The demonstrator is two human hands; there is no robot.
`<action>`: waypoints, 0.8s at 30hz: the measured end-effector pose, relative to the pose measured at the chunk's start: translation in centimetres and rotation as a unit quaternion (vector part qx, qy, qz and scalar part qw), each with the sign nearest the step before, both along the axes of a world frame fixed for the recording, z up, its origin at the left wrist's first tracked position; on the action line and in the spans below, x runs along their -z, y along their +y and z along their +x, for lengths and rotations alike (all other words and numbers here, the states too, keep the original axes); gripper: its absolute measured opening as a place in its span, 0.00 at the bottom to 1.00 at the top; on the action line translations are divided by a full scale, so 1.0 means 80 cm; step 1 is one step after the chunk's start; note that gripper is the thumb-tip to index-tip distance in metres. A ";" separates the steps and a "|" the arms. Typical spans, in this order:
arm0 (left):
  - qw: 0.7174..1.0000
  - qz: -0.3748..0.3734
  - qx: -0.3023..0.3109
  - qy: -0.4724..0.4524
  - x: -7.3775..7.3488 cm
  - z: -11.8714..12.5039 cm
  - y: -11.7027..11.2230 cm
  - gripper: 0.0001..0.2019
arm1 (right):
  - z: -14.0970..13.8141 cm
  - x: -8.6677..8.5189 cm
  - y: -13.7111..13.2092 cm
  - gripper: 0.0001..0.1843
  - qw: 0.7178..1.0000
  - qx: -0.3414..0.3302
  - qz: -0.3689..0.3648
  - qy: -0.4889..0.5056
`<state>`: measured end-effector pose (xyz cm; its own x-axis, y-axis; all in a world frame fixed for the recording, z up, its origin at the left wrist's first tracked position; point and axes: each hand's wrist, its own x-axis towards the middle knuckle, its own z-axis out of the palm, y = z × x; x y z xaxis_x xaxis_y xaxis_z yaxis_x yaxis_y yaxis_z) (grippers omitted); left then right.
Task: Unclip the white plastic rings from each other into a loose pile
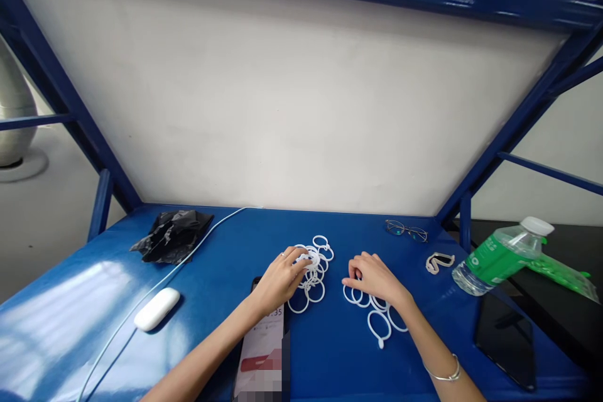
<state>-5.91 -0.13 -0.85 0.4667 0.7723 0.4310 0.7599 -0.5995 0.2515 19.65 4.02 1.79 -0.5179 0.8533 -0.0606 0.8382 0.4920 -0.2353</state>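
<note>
My left hand (281, 277) reaches into a loose pile of white plastic rings (316, 275), its fingertips closed on a ring near the top of the pile. The thumb is partly hidden behind the fingers. My right hand (374, 279) hovers low over a second, smaller group of white rings (378, 325). Its fingers are loosely bent, with a gap between thumb and index finger, and nothing shows in them. Part of this group lies hidden under the hand and wrist. Each ring is thin and round; a small knob shows on the nearest one.
Partly beneath my left forearm lies a phone (264, 345) with a lit screen. On the blue tabletop (330, 358) are a white case (157, 309), cable (141, 301), black plastic bag (174, 235), glasses (406, 230), beige strap (440, 261), tilted bottle (499, 257) and dark phone (505, 339).
</note>
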 end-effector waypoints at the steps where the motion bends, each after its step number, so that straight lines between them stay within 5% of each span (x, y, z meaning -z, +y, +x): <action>1: 1.000 0.004 -0.002 -0.001 0.001 0.000 0.000 0.12 | 0.001 -0.001 -0.001 0.14 1.000 -0.011 -0.018 0.003; 6: 0.999 0.019 0.003 -0.025 0.003 0.000 0.000 0.11 | 0.000 -0.001 0.000 0.11 0.999 -0.028 -0.022 0.023; 10: 0.997 -0.014 0.017 -0.077 -0.003 0.002 -0.003 0.10 | -0.015 0.006 0.002 0.09 0.982 0.003 -0.032 0.187; 15: 0.978 -0.108 0.058 -0.169 -0.012 0.007 -0.013 0.16 | -0.043 0.027 -0.011 0.13 0.911 0.045 -0.093 0.400; 24: 0.943 -0.159 0.144 -0.254 -0.020 0.021 -0.026 0.11 | -0.066 0.045 -0.033 0.23 0.793 0.061 -0.288 0.533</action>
